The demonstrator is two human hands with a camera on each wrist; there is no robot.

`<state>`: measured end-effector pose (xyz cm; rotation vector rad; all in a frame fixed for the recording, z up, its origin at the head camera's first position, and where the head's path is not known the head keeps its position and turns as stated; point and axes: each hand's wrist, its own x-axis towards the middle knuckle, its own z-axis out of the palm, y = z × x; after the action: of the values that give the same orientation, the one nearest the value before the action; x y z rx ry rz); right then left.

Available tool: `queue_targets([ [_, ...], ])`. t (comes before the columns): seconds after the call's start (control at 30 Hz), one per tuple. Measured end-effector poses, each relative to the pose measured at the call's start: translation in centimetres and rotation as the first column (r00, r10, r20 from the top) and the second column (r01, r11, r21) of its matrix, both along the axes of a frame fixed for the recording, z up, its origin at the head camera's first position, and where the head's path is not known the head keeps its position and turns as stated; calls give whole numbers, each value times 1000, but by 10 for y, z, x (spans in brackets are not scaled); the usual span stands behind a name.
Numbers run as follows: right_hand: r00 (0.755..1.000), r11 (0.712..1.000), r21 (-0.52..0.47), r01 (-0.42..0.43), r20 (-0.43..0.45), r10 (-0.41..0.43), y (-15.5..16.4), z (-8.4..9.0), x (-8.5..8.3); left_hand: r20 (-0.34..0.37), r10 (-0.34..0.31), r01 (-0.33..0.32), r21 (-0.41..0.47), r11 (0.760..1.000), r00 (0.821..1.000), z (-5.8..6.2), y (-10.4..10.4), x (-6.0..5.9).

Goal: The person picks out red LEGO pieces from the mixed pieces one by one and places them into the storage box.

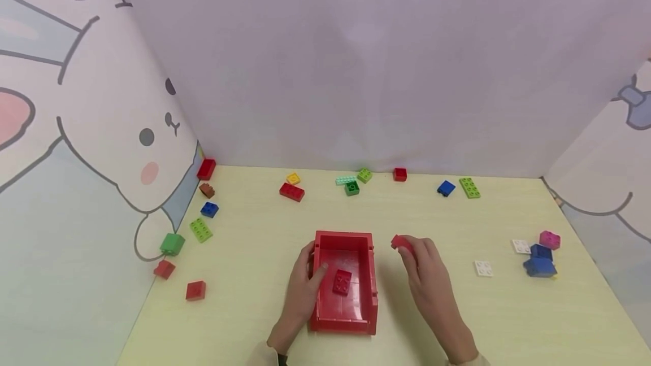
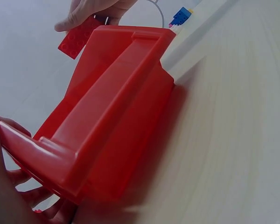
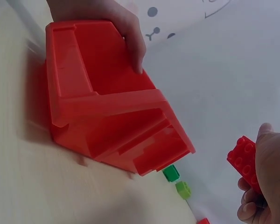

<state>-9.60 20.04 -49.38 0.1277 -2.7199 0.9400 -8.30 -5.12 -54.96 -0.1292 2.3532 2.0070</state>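
A red plastic bin (image 1: 343, 327) sits on the table in front of the person. The left hand (image 1: 300, 292) grips its left wall, with the thumb over the rim and the other fingers around the outside. Inside the bin lies a red building brick (image 1: 342, 282) with its studs up. Just right of the bin, the right hand (image 1: 431, 284) holds another red brick (image 1: 399, 243) between thumb and fingers. In the right wrist view that brick (image 3: 243, 156) shows its studs, while its far end is hidden by the hand.
Along the back lie a long red brick (image 1: 292, 192), a dark green brick (image 1: 352, 187) and a blue brick (image 1: 446, 188). Left are a green brick (image 1: 172, 244) and a red brick (image 1: 195, 290). Blue bricks (image 1: 540, 267) and a white brick (image 1: 484, 268) lie right.
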Motion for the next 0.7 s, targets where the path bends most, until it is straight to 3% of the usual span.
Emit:
queue_targets([
  [0.7, 997, 998, -7, -66, 42, 66, -17, 6, -13, -16, -18, 18, -11, 1000, 1000, -3, -1, 1],
])
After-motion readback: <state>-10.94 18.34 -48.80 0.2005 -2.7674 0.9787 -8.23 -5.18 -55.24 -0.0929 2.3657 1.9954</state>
